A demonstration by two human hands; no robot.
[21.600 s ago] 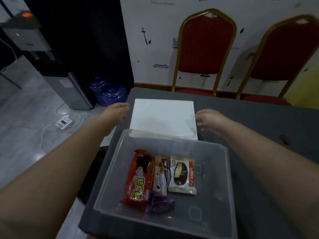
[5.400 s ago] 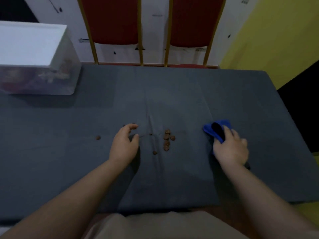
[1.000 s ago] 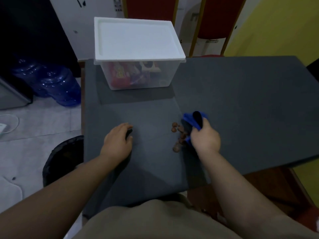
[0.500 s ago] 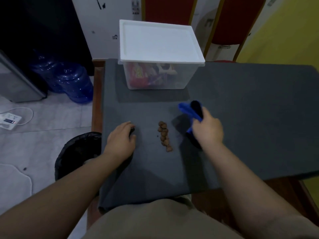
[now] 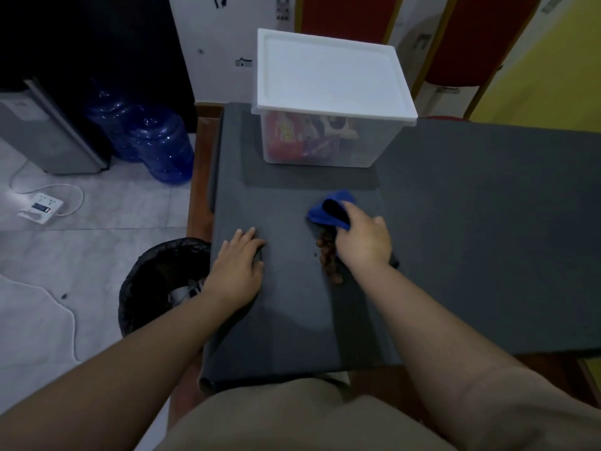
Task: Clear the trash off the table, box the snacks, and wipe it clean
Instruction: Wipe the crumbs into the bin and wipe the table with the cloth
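A blue cloth [image 5: 335,209] lay bunched on the grey bench [image 5: 471,222], the right hand [image 5: 362,244] curled around it in a firm grip, a line of brown crumbs [image 5: 329,257] just left of that cloth. Further left, the left hand [image 5: 237,266] pressed flat, fingers straight. Beyond the cloth stood the lidded snack box [image 5: 328,102]; a black-lined bin [image 5: 159,284] sat off the bench's left edge.

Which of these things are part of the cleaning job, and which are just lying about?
Part of the job:
blue cloth in right hand
brown crumbs
snack box
black bin
table

Just there:
water bottles
power strip
red chairs
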